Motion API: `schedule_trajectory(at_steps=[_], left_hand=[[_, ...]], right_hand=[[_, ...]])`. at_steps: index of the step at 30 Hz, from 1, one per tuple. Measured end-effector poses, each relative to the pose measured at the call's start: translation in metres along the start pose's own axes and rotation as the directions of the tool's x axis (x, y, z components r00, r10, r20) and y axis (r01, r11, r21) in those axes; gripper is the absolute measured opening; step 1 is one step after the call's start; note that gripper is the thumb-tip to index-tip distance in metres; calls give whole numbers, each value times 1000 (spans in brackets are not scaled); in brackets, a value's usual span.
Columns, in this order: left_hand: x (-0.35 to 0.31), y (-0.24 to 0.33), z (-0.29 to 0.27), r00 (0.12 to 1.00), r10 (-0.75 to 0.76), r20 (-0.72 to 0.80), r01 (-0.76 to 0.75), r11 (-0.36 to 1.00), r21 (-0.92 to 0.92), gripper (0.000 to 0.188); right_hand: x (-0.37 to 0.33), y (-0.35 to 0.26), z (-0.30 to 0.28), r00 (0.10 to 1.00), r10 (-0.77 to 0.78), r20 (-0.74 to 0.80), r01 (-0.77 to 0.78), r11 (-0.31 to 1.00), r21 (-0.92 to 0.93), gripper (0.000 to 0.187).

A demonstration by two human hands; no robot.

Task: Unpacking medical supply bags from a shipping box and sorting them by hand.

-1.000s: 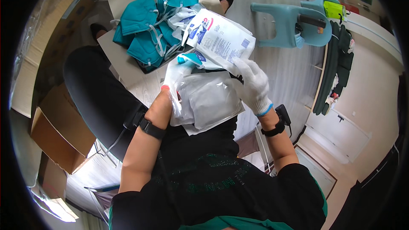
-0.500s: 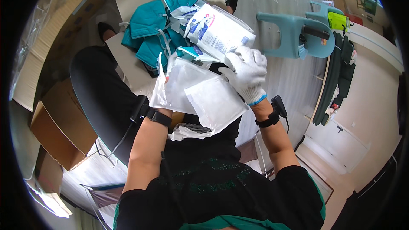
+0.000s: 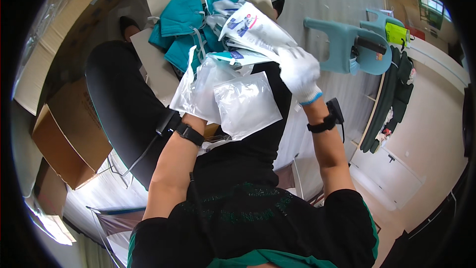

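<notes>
Right hand [image 3: 299, 72], in a white knitted glove with a blue-edged cuff [image 3: 311, 98], grasping the lower right end of a sheaf of flat white packets with blue and red print [image 3: 255, 27]; the sheaf slants up and to the left from the fingers. Left hand [image 3: 206, 89], largely veiled by translucent plastic, at the left side of a clear, glossy plastic bag with a flat white square [image 3: 248, 106]; whether its fingers are closed cannot be told. The bag lies above the lap of a seated person in black trousers [image 3: 119, 79]. Just above the bag, a narrow teal-and-white piece [image 3: 225, 57] lies below the sheaf. To the upper left, a heap of teal cup-shaped fabric masks with pale straps [image 3: 181, 17] touches the packets, with beige cardboard [image 3: 161, 62] beside and beyond it. Black wristbands with box-shaped devices encircle both wrists. At right, a light blue plastic stool [image 3: 339, 44] stands on the greyish floor; at far left, an open brown cardboard box [image 3: 64, 139].
</notes>
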State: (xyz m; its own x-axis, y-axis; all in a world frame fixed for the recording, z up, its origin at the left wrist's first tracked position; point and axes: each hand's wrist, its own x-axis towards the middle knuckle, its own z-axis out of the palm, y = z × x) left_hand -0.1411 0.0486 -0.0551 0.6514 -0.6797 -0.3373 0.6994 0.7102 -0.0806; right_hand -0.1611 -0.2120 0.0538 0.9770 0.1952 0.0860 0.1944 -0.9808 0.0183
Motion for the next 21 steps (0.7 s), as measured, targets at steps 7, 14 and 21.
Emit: schedule_trajectory(at_steps=[7, 14, 21], left_hand=[[-12, 5, 4, 998, 60, -24, -58, 997, 54, 47], [-16, 8, 9, 1000, 9, 10, -10, 994, 110, 45], [-40, -8, 26, 993, -103, 64, 76, 941, 329, 44]], right_hand=[[-6, -20, -45, 987, 149, -65, -144, 986, 85, 17], [-35, -30, -70, 894, 441, -82, -405, 872, 275, 15], [-53, -53, -64, 806, 579, -119, -460, 741, 490, 19]])
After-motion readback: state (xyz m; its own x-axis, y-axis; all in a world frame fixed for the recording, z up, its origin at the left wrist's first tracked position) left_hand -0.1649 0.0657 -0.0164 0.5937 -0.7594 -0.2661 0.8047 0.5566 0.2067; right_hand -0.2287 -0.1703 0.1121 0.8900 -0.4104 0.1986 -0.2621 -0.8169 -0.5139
